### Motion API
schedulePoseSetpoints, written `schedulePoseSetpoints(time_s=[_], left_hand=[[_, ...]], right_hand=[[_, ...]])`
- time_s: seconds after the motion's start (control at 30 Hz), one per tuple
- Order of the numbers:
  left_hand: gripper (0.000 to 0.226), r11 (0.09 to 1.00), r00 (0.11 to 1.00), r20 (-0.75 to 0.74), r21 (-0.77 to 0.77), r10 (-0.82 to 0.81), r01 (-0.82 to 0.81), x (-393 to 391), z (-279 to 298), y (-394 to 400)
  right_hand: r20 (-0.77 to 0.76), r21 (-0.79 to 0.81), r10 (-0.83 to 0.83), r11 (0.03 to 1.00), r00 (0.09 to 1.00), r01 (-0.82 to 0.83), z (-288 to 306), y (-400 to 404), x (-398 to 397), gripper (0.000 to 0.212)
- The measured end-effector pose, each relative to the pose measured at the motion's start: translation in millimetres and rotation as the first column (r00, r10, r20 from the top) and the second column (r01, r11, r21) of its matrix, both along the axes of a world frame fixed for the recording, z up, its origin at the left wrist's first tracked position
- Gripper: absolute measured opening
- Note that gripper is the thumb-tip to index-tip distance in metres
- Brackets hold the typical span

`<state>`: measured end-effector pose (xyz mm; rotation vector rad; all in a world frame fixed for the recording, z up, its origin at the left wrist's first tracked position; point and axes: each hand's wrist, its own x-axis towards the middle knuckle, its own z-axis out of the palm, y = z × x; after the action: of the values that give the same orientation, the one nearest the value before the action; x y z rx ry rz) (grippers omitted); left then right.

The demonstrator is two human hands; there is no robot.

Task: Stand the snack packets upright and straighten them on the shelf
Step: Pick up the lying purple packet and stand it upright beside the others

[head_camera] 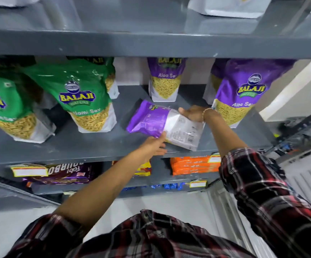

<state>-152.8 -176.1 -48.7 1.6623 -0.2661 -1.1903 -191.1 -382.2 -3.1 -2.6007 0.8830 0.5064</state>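
Note:
A purple and white snack packet (162, 123) lies flat on its face on the grey shelf (95, 146), back side up. My left hand (153, 146) touches its near edge, thumb on the packet and fingers under the edge. My right hand (192, 113) grips the packet's far right edge. Behind it an upright purple Aloo Sev packet (165, 79) stands at the back. A larger purple packet (242, 92) stands upright to the right. Two green Balaji packets (80, 94) (7, 107) stand tilted at the left.
The shelf above (151, 43) overhangs the packets and holds white pouches (229, 6). Below are biscuit packs: brown Bourbon (58, 172) and orange ones (193, 164). A white wall edge (299, 90) is at the right.

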Motion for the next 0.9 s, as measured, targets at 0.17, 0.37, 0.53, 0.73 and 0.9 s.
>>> schedulePoseSetpoints(time_s=[0.17, 0.37, 0.53, 0.73, 0.9], left_hand=[[0.04, 0.938, 0.938, -0.088, -0.058, 0.337, -0.342, -14.4, -7.5, -30.8], [0.038, 0.83, 0.795, 0.244, -0.112, 0.556, -0.546, -15.1, -6.9, -40.6], [0.039, 0.89, 0.691, 0.562, -0.25, 0.455, -0.383, 15.4, 21.8, -35.8], [0.036, 0.942, 0.635, 0.696, -0.253, 0.336, -0.22, 51.2, 38.4, -52.8], [0.038, 0.953, 0.648, 0.702, -0.263, 0.294, -0.148, 59.2, 38.3, -62.7]], right_hand=[[-0.079, 0.201, 0.123, 0.974, 0.989, -0.105, 1.1, -16.1, -0.9, 0.08], [0.295, 0.462, 0.022, 0.872, 0.955, -0.163, -8.3, -25.5, -17.3, 0.029], [0.548, 0.636, -0.189, 0.727, 0.815, -0.259, -26.9, -27.6, -23.4, 0.026], [0.701, 0.625, -0.48, 0.77, 0.528, -0.13, -44.6, -5.5, -16.7, 0.044], [0.723, 0.606, -0.537, 0.795, 0.435, -0.026, -51.6, -0.7, -14.0, 0.045]])
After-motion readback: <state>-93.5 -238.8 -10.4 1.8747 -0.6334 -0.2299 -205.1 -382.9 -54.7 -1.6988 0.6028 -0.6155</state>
